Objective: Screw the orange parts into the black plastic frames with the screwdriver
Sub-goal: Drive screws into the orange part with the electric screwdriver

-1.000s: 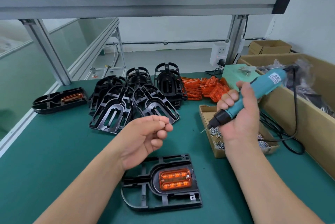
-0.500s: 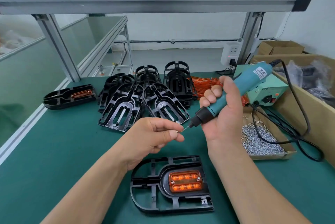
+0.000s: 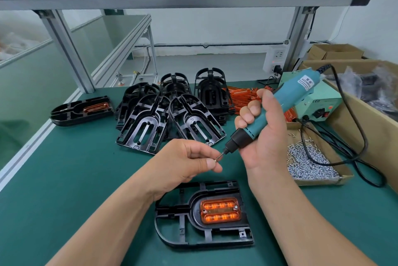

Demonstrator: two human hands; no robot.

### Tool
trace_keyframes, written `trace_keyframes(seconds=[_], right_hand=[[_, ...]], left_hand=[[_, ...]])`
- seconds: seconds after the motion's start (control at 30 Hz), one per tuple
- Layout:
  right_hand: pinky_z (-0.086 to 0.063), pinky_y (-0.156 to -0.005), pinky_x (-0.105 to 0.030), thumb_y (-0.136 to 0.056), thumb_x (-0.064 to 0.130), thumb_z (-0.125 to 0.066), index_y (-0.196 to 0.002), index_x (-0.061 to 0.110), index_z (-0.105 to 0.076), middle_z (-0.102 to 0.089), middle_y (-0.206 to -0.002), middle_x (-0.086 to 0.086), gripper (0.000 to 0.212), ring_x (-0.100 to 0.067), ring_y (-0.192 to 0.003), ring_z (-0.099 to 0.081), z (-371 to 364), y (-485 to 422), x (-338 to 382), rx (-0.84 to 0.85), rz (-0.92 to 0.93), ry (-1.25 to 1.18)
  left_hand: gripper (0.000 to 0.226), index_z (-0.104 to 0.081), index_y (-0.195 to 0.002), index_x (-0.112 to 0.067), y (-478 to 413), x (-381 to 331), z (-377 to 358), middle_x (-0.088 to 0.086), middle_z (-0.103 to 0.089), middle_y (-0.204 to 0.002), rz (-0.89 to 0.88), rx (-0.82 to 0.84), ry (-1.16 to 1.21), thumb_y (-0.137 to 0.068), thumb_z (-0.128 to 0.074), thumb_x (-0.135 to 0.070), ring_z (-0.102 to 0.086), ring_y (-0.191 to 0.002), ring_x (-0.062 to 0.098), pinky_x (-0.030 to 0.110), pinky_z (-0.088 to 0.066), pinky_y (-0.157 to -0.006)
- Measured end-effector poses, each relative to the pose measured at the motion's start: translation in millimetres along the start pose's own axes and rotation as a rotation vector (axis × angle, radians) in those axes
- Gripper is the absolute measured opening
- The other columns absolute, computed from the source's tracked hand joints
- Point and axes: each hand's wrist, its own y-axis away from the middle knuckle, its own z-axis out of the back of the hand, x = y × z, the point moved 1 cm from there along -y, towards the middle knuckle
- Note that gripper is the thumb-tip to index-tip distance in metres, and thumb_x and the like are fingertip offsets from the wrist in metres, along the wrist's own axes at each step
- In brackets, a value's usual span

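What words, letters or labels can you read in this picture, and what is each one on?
"LED": on the green box.
"R": moulded on two of the loose black frames.
The white label on the screwdriver: too blurred to read.

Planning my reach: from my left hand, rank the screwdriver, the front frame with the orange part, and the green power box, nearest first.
1. Screwdriver: its bit reaches the screw the left hand pinches.
2. Front frame: just below, nearer you.
3. Green power box: back right.
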Motion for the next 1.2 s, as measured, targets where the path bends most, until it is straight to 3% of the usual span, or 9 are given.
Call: trace_keyframes(seconds=[0.6,0.77,1.2], right_hand=[[-0.044,-0.056,-0.024,-0.107,0.036,-0.059,-0.106,0.016,-0.059,-0.048,-0.074,0.002,0.02,-0.01,-0.06,-0.046,-8,9,2,0.038,0.056,0.066],[-0.044,-0.056,-0.023,-0.107,0.034,-0.06,-0.104,0.016,-0.059,-0.048,-0.074,0.003,0.018,-0.009,-0.06,-0.046,-7,8,3,-0.016,0.042,0.053],[-0.044,-0.055,-0.023,-0.106,0.033,-0.062,-0.104,0.015,-0.06,-0.048,-0.074,0.002,0.017,-0.009,-0.06,-0.046,-5,7,2,-0.018,0.018,0.051]], left_hand=[[0.015,-0.078,-0.106,-0.032,0,1,5,0.002,-0.081,-0.103,-0.09,-0.025,-0.079,-0.096,-0.073,-0.022,-0.036,-0.051,0.006,0.017,-0.033,-0.048],[0.014,-0.077,-0.107,-0.024,1,2,2,0.001,-0.082,-0.099,-0.114,-0.025,-0.12,-0.097,-0.073,-0.015,-0.058,-0.053,-0.008,0.002,-0.04,-0.053],[0.015,-0.075,-0.109,-0.019,3,-2,0,0.001,-0.082,-0.097,-0.091,-0.025,-0.186,-0.097,-0.073,-0.01,-0.065,-0.065,-0.007,0.002,-0.043,-0.058]])
